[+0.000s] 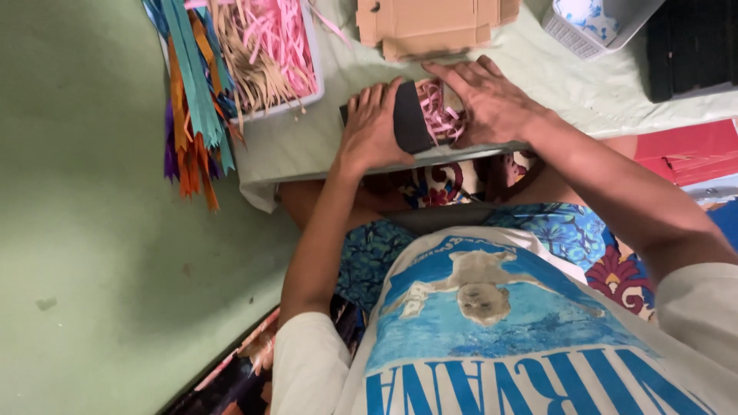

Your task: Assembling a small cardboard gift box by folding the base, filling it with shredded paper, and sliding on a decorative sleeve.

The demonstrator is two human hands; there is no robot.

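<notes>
From the head camera, one small box (430, 115) sits at the near edge of the desk (307, 146), partly filled with pink paper shreds (440, 114). Its black flap (409, 119) stands tilted, its long axis running roughly away from the person. The left hand (373, 127) lies flat, fingers together and pointing away, pressed against the flap's outer side. The right hand (492, 104) is spread, palm down, over the box's far side, fingers pointing left. Both hands are clamped around the box. One tray of pink and tan shreds (265, 46) stands further left, with one flat cardboard blank (430, 27) beyond
</notes>
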